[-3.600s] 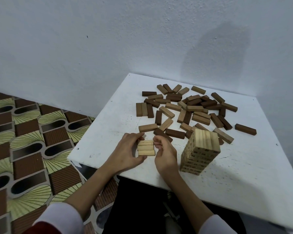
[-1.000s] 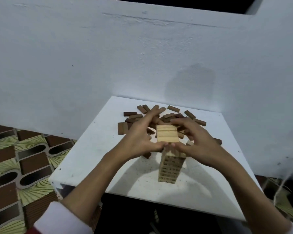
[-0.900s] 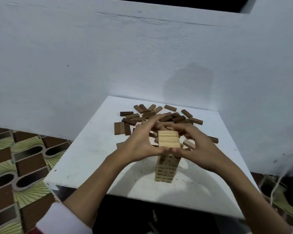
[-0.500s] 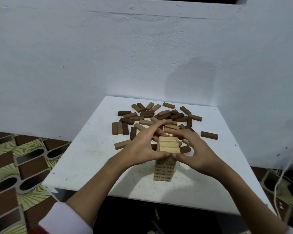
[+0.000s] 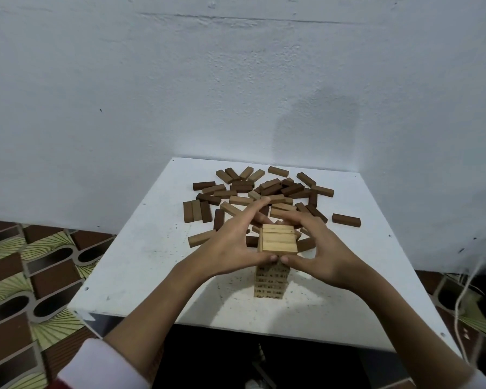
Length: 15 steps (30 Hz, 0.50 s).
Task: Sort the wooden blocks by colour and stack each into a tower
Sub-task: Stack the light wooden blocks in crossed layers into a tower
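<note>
- Pale tower [image 5: 271, 280] standing near front of white worktop [image 5: 141, 256], upright, top layer [image 5: 278, 238] of three light blocks laid side by side.
- Left hand [image 5: 230, 242] and right hand [image 5: 317, 252] cupped round that top layer from either side; thumbs meeting at its near edge, fingers [image 5: 257, 207] arched over the far side.
- Fingers curled against the layer's sides, squaring it up; whether pressing or just touching cannot tell.
- Blocks: stiff, light, smooth wood; likely to slide on each other with a small nudge. Best taken by the long side faces, squeezed evenly from both sides.
- Tower tall and narrow, so probably tips easily; release straight outward, no drag.
- Loose blocks [image 5: 264, 192], brown shades mixed, scattered behind the tower, well apart from the hands' grip; one dark block [image 5: 345, 220] lying alone to the right.
- Brown sorting judged not yet begun.
</note>
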{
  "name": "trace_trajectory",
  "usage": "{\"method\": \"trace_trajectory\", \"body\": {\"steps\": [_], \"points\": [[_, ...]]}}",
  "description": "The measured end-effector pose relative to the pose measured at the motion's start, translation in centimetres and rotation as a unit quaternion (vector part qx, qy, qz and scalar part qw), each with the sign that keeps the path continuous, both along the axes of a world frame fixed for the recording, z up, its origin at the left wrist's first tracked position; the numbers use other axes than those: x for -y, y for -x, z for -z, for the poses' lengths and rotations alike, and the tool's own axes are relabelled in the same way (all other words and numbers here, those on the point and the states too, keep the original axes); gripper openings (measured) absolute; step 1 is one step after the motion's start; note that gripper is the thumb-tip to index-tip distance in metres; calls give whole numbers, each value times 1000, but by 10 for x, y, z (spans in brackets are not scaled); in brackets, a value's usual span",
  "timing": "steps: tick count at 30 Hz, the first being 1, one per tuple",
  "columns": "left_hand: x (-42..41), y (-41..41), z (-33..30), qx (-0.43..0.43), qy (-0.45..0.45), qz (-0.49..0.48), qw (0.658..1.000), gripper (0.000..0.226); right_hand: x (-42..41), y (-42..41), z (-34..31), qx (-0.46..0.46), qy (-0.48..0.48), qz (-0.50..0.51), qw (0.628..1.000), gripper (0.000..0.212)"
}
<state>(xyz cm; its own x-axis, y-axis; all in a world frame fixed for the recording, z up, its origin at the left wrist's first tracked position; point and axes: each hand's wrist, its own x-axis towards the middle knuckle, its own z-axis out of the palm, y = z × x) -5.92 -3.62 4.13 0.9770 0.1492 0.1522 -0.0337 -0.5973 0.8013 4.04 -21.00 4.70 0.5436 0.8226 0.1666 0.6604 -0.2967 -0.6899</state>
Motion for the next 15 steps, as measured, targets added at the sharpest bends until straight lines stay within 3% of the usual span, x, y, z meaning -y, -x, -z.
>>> {"method": "trace_trajectory", "body": {"steps": [11,15], "points": [[3,2,2,-2,38,-11,999,98,-2,1,0,-17,-5,1,1000,74],[15,11,15,2,122,-50,991,98,3,16,9,-140,-77,22,987,75]]}}
